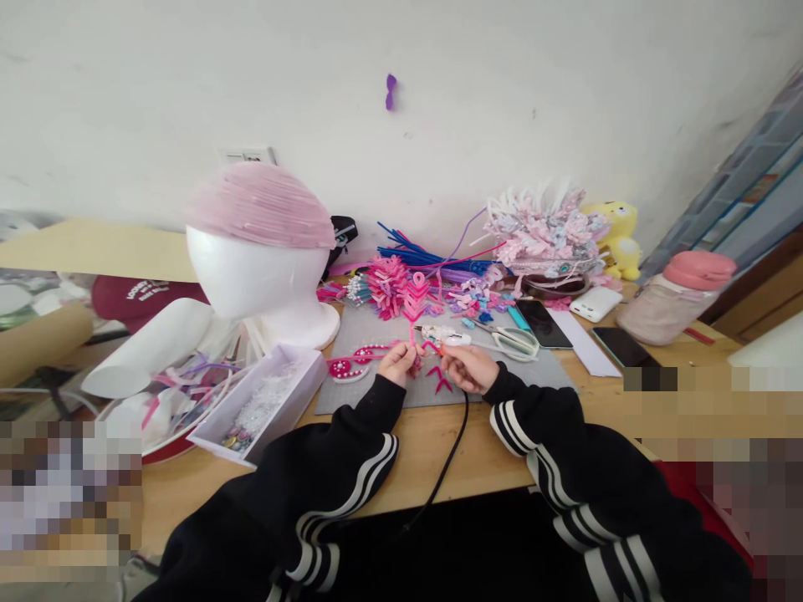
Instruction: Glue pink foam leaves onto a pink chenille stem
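My left hand [399,363] pinches a pink pipe-cleaner piece [412,333] that stands up from my fingers over the grey cutting mat [370,393]. My right hand [469,368] grips a white glue gun [444,337], its nozzle pointing left toward the pink piece; its black cord [452,443] runs down over the table's front edge. A small pink forked piece [441,381] lies on the mat between my hands. A pink oval piece with white dots [349,369] lies just left of my left hand.
A white foam head [260,280] wearing a pink cap stands at the left. A white box of beads [258,405] is beside it. Scissors [514,340], two phones [543,323], a power bank [595,303], pipe cleaners [414,255], a feathered headpiece [545,230] and a pink-lidded bottle [674,299] crowd the back and right.
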